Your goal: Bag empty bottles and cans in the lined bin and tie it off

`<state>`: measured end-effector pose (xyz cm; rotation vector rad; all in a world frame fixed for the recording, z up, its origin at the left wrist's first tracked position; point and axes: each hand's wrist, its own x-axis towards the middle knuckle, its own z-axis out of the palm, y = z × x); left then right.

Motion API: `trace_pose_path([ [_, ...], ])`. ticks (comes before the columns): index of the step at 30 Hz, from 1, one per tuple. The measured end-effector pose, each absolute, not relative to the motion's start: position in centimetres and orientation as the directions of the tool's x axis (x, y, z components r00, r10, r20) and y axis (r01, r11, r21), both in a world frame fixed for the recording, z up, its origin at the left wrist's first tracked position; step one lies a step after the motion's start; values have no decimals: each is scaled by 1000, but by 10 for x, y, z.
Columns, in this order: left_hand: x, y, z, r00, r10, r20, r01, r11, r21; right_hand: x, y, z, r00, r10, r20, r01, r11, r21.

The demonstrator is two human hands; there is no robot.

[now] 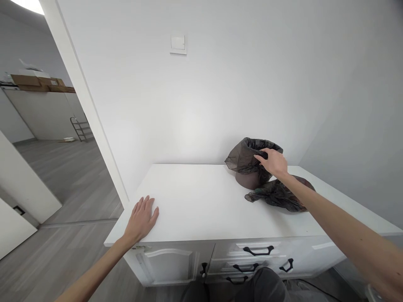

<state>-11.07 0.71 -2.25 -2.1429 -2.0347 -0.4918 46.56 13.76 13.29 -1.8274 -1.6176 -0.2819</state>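
Right hand [274,162] pinches the bag [242,157] over the container [247,180], best gently; left hand [140,219] lies flat, empty, left of the container.

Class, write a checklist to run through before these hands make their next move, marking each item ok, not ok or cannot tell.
1. Right hand on the draped black bag: ok, fingers at its upper edge.
2. Left hand steady: ok, palm down on the white cabinet top.
3. Both hands free: not ok, the right holds the bag.
4. Inside of the brown container visible: not ok, the bag covers it.
5. Bundled black bag holds something: cannot tell.
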Motion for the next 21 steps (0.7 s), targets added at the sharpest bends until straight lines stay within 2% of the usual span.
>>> trace_pose_path([
  [5, -110, 7, -20, 41, 946, 323, 990, -82, 114, 442, 107, 117, 48, 701, 711, 965, 151, -213],
  [8, -108, 5, -15, 53, 946, 319, 991, -89, 99, 411, 75, 87, -78, 733, 676, 949, 262, -175],
  [10, -106, 2, -10, 57, 950, 308, 992, -88, 87, 387, 54, 60, -143, 786, 602, 922, 326, -207],
  [12, -104, 0, -6, 57, 954, 295, 993, -84, 80, 366, 36, 32, -144, 836, 530, 883, 350, -312],
  [14, -102, -2, -4, 56, 956, 289, 993, -83, 83, 352, 24, 9, -82, 889, 451, 813, 321, -486],
  [18, -102, -1, -7, 53, 957, 286, 992, -84, 99, 345, 18, -20, 62, 967, 247, 532, 178, -828],
  [21, -105, 2, -14, 54, 957, 286, 991, -87, 104, 348, 20, -32, 122, 975, 185, 364, 129, -922],
])
